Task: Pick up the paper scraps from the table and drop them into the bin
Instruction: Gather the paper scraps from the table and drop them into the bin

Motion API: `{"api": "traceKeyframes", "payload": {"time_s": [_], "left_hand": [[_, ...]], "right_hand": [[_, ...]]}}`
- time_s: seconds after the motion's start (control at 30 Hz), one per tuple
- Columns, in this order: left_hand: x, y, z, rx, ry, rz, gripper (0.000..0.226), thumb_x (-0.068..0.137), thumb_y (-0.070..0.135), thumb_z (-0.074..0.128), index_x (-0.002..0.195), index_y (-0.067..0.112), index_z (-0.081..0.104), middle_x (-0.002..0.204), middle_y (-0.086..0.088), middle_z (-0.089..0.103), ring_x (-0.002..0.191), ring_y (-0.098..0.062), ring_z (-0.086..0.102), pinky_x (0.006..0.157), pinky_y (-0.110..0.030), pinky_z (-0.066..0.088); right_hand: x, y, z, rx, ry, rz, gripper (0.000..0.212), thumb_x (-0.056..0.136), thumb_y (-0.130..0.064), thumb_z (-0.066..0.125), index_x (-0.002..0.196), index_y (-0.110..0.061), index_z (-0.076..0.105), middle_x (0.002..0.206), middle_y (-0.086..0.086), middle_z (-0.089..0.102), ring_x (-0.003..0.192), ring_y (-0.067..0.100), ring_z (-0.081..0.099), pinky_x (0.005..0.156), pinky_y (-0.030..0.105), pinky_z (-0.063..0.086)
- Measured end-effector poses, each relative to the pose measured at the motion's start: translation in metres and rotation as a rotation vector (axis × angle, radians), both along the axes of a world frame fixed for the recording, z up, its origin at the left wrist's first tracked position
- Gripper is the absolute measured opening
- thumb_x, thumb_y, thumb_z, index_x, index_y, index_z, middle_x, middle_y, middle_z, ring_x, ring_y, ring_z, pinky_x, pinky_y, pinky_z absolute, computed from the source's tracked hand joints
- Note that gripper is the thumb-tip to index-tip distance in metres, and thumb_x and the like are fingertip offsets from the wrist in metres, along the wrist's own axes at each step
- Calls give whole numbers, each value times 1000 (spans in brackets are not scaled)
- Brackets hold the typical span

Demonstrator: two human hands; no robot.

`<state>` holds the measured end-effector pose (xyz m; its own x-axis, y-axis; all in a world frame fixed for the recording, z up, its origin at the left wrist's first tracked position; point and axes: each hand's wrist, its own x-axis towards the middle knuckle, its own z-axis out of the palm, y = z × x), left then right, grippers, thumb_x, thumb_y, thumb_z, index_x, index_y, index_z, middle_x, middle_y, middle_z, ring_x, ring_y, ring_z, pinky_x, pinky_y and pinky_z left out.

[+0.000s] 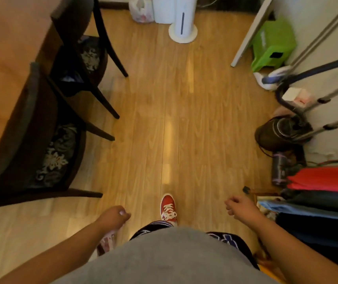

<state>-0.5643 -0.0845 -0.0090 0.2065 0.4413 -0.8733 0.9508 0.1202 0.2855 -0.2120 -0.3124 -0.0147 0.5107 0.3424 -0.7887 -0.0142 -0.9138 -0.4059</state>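
Observation:
My left hand (115,216) hangs low over the floor, curled into a fist; nothing shows from inside it. My right hand (236,206) is out to the right, its fingers loosely bent and apart, holding nothing that I can see. The wooden table (2,58) runs along the left edge, and the part in view shows no paper scraps. A white bin (163,9) stands far ahead by the wall, with a white plastic bag (140,11) beside it on the left.
Two dark chairs (47,152) stand tucked at the table on the left. A white tower appliance (183,21) stands by the bin. A green stool (272,44), a vacuum cleaner (283,132) and hanging clothes (323,181) line the right side. My red shoe (168,208) steps on the wood floor.

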Motion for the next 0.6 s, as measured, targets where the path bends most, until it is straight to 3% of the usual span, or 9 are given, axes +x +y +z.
{"api": "traceKeyframes", "payload": {"time_s": [0.3,0.47,0.6], "left_hand": [[147,102,27,92,-144,-6,27,92,36,56,88,11,65,85,-8,71,81,-23,66,75,-36,52],[229,154,23,86,-208,114,27,92,37,56,89,12,65,87,-8,70,80,-23,65,68,-32,49],[267,189,23,78,-199,200,30,93,36,56,88,8,64,90,-14,71,79,-27,64,66,-32,46]], "right_hand": [[111,38,1,-116,-7,-29,18,92,-16,59,84,0,63,68,11,59,54,19,52,46,25,36],[188,81,-22,-131,39,-35,23,92,-12,59,70,-6,55,60,12,55,57,23,51,54,31,38],[242,141,-24,-139,59,53,19,92,-17,58,75,-8,56,64,11,57,59,24,51,58,35,40]]}}
